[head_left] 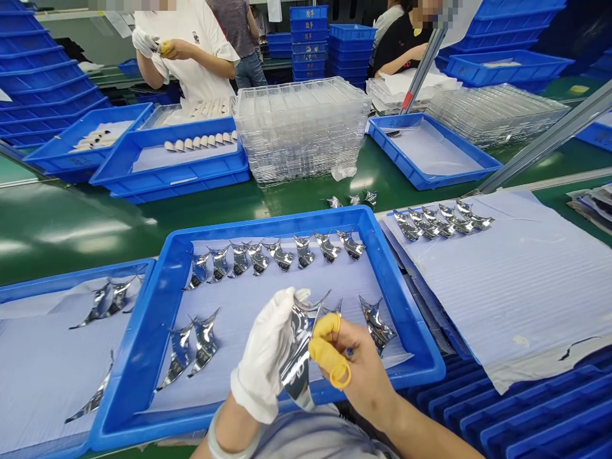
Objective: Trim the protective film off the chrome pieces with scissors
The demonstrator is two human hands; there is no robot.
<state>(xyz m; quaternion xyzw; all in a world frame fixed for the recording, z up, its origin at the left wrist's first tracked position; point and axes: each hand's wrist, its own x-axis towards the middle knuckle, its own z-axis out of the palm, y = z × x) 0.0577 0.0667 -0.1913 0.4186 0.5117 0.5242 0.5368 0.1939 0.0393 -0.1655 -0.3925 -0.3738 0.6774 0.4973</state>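
Observation:
My left hand (268, 350), in a white glove, is closed on a shiny chrome-coloured curved trim piece (297, 363) with pointed ends, held tilted above the blue tray (382, 255). My right hand (354, 357) wears yellow finger cots, its fingers pinched together at the piece's right edge. A small dark blue tip shows among the right fingers; what it belongs to is hidden. Inside the tray lie a back row of similar pieces (258, 258), two more (179, 357) at front left, and others (377, 322) at the right, partly behind my right hand.
Another lined tray (43, 357) with chrome pieces adjoins on the left. At right, a paper-covered stack (516, 268) bears a row of pieces. Behind stand clear plastic trays (301, 134), blue trays (182, 153) and a slanted metal post (549, 146). Co-workers (191, 64) are across the bench.

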